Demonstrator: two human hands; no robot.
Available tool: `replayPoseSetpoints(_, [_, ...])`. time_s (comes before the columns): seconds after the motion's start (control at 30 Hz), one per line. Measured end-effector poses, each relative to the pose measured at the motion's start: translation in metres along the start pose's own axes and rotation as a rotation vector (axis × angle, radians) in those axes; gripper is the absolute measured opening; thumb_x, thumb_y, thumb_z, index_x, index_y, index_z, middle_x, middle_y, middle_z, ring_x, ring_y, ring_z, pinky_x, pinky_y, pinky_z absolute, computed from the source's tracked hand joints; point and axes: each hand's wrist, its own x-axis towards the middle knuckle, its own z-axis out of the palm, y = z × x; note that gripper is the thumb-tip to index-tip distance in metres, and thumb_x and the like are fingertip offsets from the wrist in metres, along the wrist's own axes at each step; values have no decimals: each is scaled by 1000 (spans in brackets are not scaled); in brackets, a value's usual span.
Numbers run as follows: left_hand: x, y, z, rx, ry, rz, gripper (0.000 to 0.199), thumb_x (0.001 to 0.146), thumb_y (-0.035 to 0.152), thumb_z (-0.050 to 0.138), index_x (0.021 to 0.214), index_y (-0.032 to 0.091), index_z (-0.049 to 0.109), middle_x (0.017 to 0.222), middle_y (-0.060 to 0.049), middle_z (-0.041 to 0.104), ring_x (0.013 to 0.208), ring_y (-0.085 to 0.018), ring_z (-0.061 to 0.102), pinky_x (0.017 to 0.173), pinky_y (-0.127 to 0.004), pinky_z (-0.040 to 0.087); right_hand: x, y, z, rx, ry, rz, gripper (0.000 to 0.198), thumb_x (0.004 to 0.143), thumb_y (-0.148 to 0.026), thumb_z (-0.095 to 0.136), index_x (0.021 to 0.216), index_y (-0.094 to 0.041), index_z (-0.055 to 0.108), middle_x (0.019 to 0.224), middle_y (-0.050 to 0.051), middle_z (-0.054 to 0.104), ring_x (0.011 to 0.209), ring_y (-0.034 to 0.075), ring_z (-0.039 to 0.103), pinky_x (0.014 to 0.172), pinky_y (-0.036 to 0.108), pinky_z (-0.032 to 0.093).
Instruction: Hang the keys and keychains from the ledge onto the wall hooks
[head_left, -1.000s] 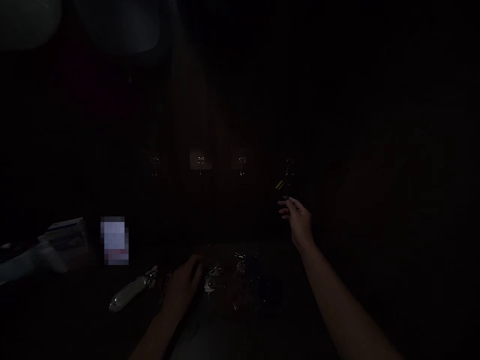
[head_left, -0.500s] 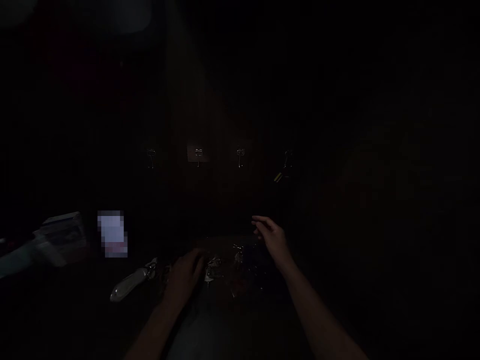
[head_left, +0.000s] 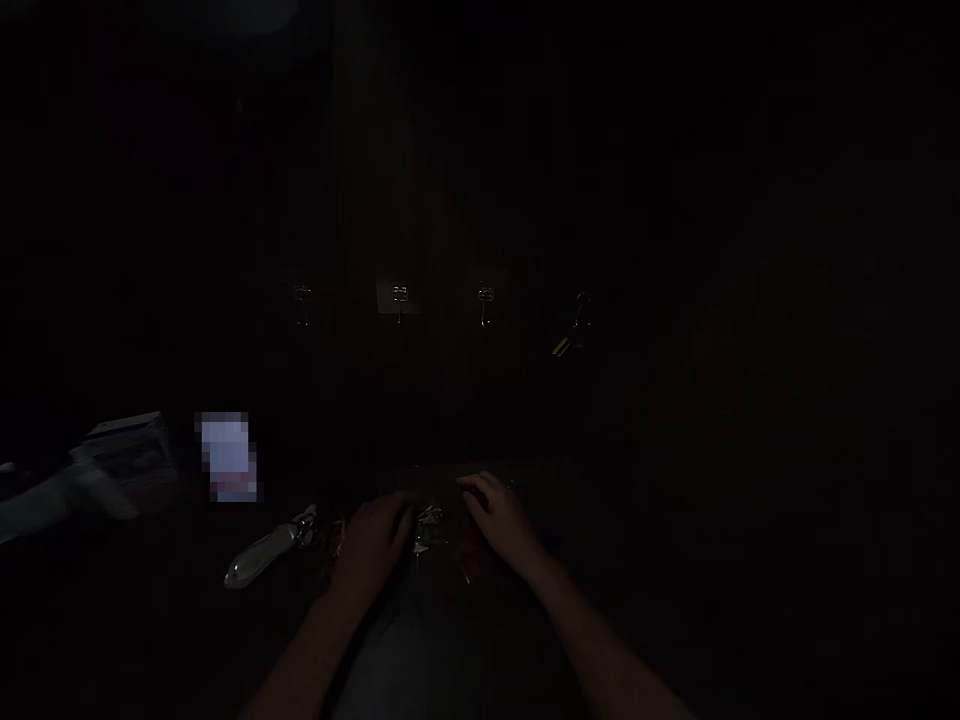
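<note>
The scene is very dark. My left hand (head_left: 379,530) lies low over the surface, palm down, its fingers loosely stretched and the thumb apart; no held thing shows. Right of it lie small shiny metal pieces (head_left: 429,516), too dim to name. My right hand (head_left: 501,512) hovers on their far right, fingers bent and apart from the thumb, with nothing visible between them. Below its fingers a faint reddish patch (head_left: 469,565) catches a glint. Left of my left hand lies a long pale object (head_left: 259,558) with shiny metal rings at its upper end.
A bright pixelated rectangle (head_left: 229,455) stands at the left, beside a pale box (head_left: 131,450). Several metal clips, one a middle clip (head_left: 400,295), line the dark background. Near the rightmost clip is a small yellow striped piece (head_left: 561,347).
My right hand has moved left and down, closer to my left hand, and now covers the shiny pieces that showed there. My left hand has barely moved. The view has shifted slightly.
</note>
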Motion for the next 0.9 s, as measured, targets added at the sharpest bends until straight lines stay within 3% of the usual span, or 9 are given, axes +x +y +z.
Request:
replayPoseSetpoints(0.2, [1, 2, 1, 23, 1, 4, 28, 86, 21, 41, 106, 25, 60, 105, -3, 67, 97, -21, 60, 86, -35, 43, -3, 2, 6, -309, -152, -103, 25, 83, -15, 49, 103, -25, 62, 104, 5, 62, 100, 22, 53, 88, 40, 38])
replayPoseSetpoints(0.4, [-1, 6, 2, 64, 8, 12, 27, 85, 21, 44, 105, 24, 62, 103, -4, 68, 97, -22, 59, 85, -35, 43, -4, -2, 7, -382, -192, -110, 17, 85, -20, 49, 93, -24, 63, 100, 5, 63, 98, 23, 53, 86, 41, 37])
replayPoseSetpoints(0.63, [-4, 15, 0, 29, 62, 62, 27, 86, 21, 43, 105, 24, 62, 103, -4, 68, 96, -22, 60, 87, -37, 43, -5, -12, 3, -94, -143, -103, 15, 87, -21, 45, 88, -24, 60, 92, 2, 65, 90, 18, 58, 82, 33, 41])
replayPoseSetpoints(0.9, [-6, 18, 7, -149, 89, 120, 28, 80, 30, 59, 108, 26, 59, 104, -3, 67, 98, -21, 59, 87, -36, 45, -6, -26, 2, 262, -9, 58, 14, 81, -32, 51, 81, -22, 61, 79, 0, 66, 79, 18, 62, 72, 27, 46])
